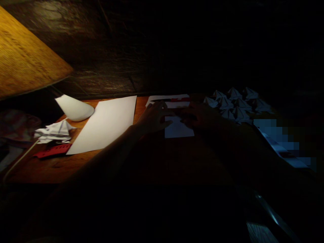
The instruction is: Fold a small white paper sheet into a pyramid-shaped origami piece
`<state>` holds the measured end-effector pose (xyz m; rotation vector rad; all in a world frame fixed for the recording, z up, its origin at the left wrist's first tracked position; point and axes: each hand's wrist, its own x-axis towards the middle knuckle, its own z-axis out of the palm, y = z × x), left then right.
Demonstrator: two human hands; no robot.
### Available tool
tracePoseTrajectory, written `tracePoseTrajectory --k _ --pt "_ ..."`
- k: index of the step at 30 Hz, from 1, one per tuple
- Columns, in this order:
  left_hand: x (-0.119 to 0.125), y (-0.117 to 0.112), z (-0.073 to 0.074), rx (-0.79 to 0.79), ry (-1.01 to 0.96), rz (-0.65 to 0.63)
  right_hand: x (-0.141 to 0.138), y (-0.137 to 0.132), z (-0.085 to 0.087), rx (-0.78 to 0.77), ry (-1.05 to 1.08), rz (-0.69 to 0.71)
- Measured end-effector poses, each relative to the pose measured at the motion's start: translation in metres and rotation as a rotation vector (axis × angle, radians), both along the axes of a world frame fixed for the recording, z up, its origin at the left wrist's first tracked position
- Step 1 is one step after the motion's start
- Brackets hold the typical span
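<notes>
A small white sheet of paper (179,131) lies on the wooden table in front of me, its far part covered by my hands. My left hand (155,118) rests at the sheet's left side, thumb and fingers apart, with the thumb over the paper. From the other side my right hand (199,114) reaches to the sheet's right part; deep shadow hides how its fingers lie. Just beyond both hands, a tool with a dark pointed blade and a red handle (179,99) lies on another white paper (167,105).
A large white sheet (108,125) covers the table's left side, beside a white lamp-like cone (76,108), a folded paper piece (57,131) and a red object (53,151). Several folded paper shapes (238,104) stand at the right. A dark wall rises behind.
</notes>
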<state>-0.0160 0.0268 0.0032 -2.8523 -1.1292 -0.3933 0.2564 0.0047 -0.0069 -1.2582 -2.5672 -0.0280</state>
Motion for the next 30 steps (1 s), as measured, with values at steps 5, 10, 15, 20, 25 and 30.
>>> tracePoseTrajectory --k 5,10,15,20,25,30 --pt "-0.003 0.001 0.002 0.007 -0.009 -0.01 0.008 0.002 0.001 0.005 0.024 0.03" --pt "-0.007 0.001 0.004 -0.012 -0.002 0.002 0.008 0.001 0.003 -0.014 0.051 0.039" --pt "-0.014 0.003 0.005 0.003 0.006 0.003 0.008 0.002 0.002 -0.004 0.057 0.049" --pt "-0.022 0.005 0.007 0.025 0.02 -0.005 0.009 0.003 0.001 -0.006 0.064 0.047" --pt "-0.022 0.004 0.009 0.037 0.028 -0.003 0.011 0.005 0.001 -0.029 0.081 0.061" --pt "-0.025 0.003 0.011 0.049 0.024 0.009 0.011 0.004 0.003 -0.075 0.098 0.058"
